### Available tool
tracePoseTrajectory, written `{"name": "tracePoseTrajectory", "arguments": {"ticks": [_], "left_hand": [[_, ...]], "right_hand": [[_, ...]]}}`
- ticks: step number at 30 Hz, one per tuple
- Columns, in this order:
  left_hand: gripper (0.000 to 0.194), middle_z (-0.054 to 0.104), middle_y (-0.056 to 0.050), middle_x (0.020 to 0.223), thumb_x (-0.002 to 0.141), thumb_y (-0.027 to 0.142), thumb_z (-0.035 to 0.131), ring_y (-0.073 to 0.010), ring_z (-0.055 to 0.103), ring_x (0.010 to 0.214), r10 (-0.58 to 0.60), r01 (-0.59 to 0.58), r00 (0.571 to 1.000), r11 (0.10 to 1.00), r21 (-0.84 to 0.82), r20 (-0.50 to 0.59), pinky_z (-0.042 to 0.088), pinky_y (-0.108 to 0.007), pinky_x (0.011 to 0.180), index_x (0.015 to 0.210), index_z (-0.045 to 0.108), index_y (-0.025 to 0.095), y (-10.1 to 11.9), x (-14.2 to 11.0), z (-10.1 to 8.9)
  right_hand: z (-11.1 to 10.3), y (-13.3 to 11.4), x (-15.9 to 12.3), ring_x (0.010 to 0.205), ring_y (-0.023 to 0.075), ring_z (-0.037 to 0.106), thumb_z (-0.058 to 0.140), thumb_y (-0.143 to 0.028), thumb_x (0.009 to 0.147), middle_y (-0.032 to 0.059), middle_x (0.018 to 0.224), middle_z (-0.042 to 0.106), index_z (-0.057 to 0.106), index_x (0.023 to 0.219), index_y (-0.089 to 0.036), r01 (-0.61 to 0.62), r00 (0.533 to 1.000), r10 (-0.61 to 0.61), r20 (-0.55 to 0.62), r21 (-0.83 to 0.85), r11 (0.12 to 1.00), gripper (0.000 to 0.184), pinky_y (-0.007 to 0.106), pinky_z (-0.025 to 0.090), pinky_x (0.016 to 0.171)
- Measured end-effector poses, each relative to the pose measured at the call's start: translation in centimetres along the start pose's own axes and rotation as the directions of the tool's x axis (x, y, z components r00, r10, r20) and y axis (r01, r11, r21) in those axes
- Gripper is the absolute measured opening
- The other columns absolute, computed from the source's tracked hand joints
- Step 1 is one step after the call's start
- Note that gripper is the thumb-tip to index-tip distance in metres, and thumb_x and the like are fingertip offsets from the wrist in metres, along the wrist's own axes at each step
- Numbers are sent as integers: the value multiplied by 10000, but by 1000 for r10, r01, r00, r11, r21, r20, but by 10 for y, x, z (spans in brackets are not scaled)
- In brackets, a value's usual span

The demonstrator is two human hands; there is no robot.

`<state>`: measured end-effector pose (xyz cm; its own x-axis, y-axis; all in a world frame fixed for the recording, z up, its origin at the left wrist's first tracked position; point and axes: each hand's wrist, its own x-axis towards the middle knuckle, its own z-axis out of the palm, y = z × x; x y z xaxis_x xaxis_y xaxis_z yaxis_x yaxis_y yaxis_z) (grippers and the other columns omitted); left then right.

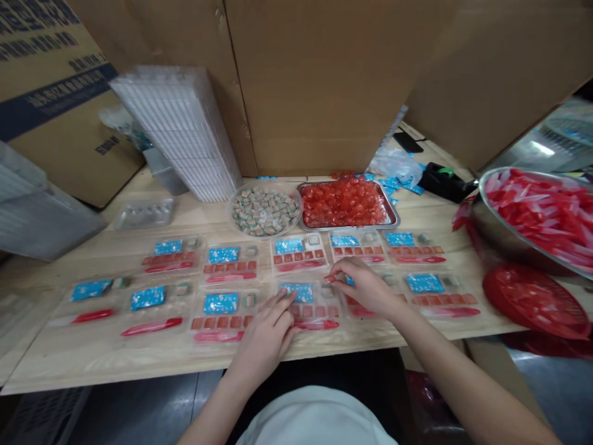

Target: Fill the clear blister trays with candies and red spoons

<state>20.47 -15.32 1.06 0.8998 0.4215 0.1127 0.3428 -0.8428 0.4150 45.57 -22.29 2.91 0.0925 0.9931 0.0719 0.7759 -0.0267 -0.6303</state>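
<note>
My left hand (271,324) lies with its fingers stretched over a clear plastic tray, fingertips touching the blue packet (299,292) in it. Small red squares (319,311) and a pink-red pen-shaped plastic piece (317,324) sit in the same tray. My right hand (364,285) is closed in a pinch just above and to the right of that packet. A small red square (330,280) shows between its thumb and fingertips. Under my right wrist is a neighbouring filled tray, partly hidden. Two trays at the left hold a blue packet (147,298) and a red plastic piece (152,326), without red squares.
Behind the two tray rows stand a round dish of small wrapped pieces (266,210) and a metal tray of red squares (343,203). Stacked clear trays (178,133) lean at back left. A metal bowl (509,213), red basket (537,303) and tape dispenser (447,182) are right.
</note>
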Motion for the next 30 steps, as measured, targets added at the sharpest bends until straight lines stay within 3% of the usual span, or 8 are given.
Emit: {"name": "tracePoseTrajectory", "arguments": {"ticks": [5, 8, 14, 20, 27, 30], "left_hand": [[85, 440, -55, 1412, 901, 190, 446, -223, 310, 1357, 0, 0, 1000, 1000, -25, 11, 393, -429, 1060, 842, 506, 201, -1, 0, 0], [83, 422, -47, 1427, 903, 193, 442, -215, 297, 1363, -2, 3, 1000, 999, -41, 23, 382, -422, 1069, 843, 497, 205, -4, 1, 1], [80, 417, -39, 1433, 893, 189, 456, -215, 308, 1359, -8, 12, 998, 998, -70, 54, 399, -411, 1049, 826, 492, 210, -8, 3, -2], [83, 447, -60, 1409, 882, 165, 462, -219, 353, 1335, 16, -11, 997, 998, -69, 72, 395, -417, 1050, 842, 524, 203, -9, 6, -9], [81, 441, -45, 1416, 866, 153, 491, -216, 372, 1325, 7, 0, 997, 995, -101, 73, 401, -417, 1048, 822, 535, 205, -9, 6, -10], [89, 446, -41, 1414, 863, 141, 491, -213, 370, 1327, 0, 7, 997, 995, -103, 72, 402, -414, 1048, 823, 538, 205, -9, 6, -11]], "right_hand": [[-8, -5, 11, 854, 195, 555, 620, -123, 786, 51, 839, 615, 570, 791, -180, 46, 996, -31, 87, -172, 984, 76, 295, 425, 756], [-12, -8, 16, 845, 200, 557, 614, -118, 787, 60, 846, 614, 564, 799, -172, 52, 996, -33, 81, -252, 966, 74, 294, 418, 748], [-17, -7, 16, 839, 187, 569, 593, -95, 792, 48, 840, 625, 584, 798, -171, 90, 983, -53, 175, -214, 973, 77, 272, 416, 747], [-14, -3, 14, 843, 201, 575, 597, -150, 816, 60, 838, 642, 607, 819, -168, 90, 989, -61, 136, -220, 971, 20, 299, 420, 769], [-5, -6, 17, 811, 205, 578, 591, -207, 832, 64, 804, 641, 623, 780, -176, 138, 981, -97, 169, -247, 959, 68, 319, 427, 757], [-12, 2, 18, 861, 209, 578, 615, -220, 807, 63, 862, 645, 633, 842, -187, 153, 975, -111, 191, -221, 963, 51, 313, 433, 772]]}}
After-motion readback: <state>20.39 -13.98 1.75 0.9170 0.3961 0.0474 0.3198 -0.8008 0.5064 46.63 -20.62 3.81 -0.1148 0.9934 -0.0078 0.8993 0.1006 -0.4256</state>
